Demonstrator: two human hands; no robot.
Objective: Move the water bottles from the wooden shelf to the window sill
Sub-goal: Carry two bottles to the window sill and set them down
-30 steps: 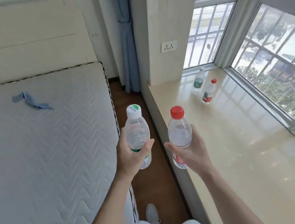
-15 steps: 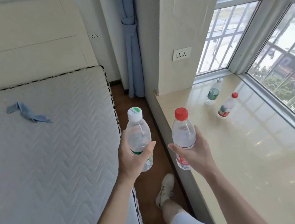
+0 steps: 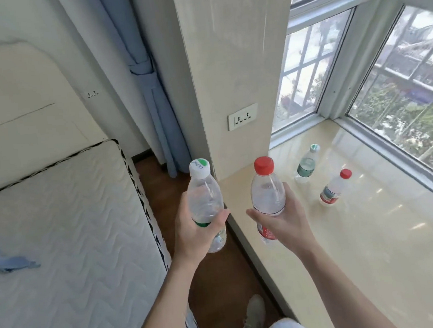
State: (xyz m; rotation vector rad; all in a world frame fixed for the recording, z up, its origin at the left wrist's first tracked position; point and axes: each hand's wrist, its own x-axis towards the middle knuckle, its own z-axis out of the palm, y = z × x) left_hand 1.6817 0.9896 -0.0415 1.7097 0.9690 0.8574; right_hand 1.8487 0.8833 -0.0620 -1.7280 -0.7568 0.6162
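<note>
My left hand grips a clear water bottle with a white-and-green cap, upright over the floor gap beside the sill's edge. My right hand holds a clear bottle with a red cap and red label, upright over the near edge of the beige window sill. On the sill, farther back, stand two more bottles: a green-labelled one and a red-capped one. The wooden shelf is out of view.
A white quilted mattress fills the left side, with a blue cloth lying on it. A pillar with a wall socket stands at the sill's far left end. Blue curtain hangs behind. My shoe is on the brown floor.
I have stepped forward along the gap; the sill's two bottles and the pillar appear closer. Both hands still carry their bottles, now nearer the sill's edge.
</note>
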